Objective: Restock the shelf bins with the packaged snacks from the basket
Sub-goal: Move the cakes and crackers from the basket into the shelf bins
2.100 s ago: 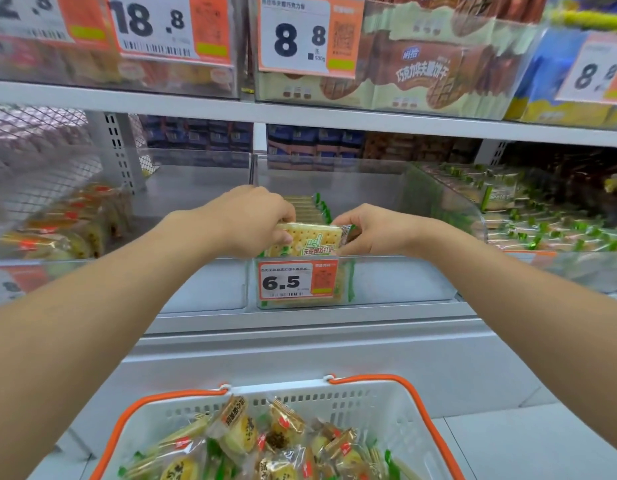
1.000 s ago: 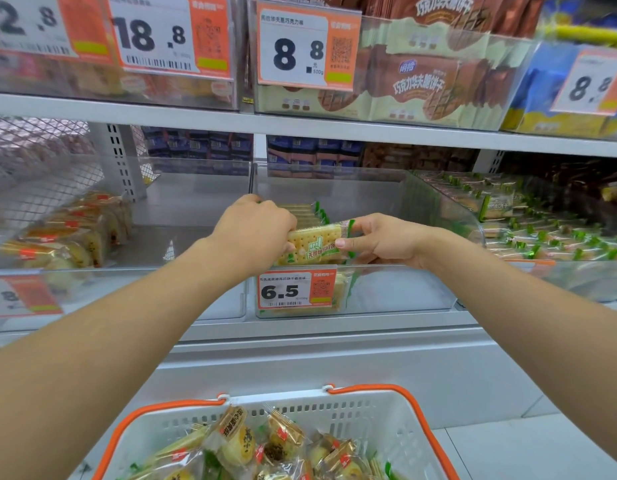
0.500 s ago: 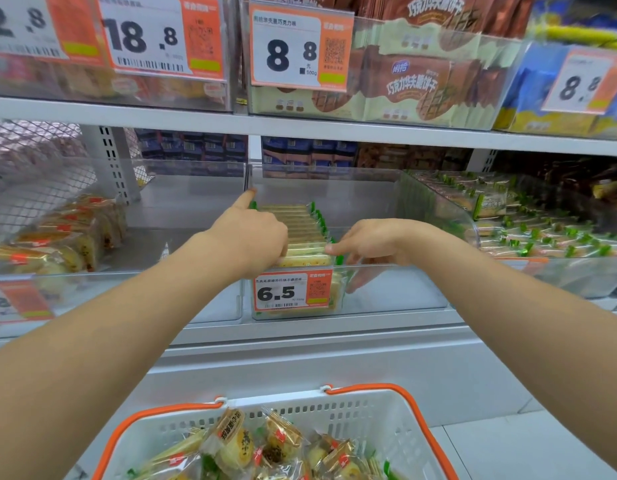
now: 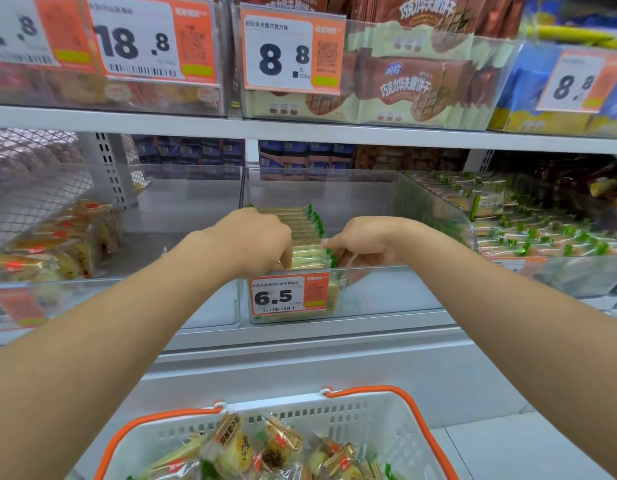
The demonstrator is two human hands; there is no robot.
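A row of yellow-green cracker packs [image 4: 305, 237] stands on edge in the clear middle shelf bin [image 4: 386, 292], behind a 6.5 price tag [image 4: 289, 296]. My left hand [image 4: 255, 242] curls over the left side of the row's front packs, fingertips at the nearest pack. My right hand [image 4: 360, 242] grips the right ends of the same front packs, thumb on top. A white basket with orange handles [image 4: 386, 424] sits below, holding several wrapped snacks [image 4: 265, 448].
The clear bin to the left holds orange-labelled packs [image 4: 57, 244]. A bin of green-ended packs [image 4: 542, 233] sits to the right. The upper shelf [image 4: 300, 131] carries brown biscuit packs [image 4: 421, 81] and price tags close overhead.
The cracker pack I held flat above the bin has gone down into the front of the row. Both hands dropped with it and now press at the row's ends.
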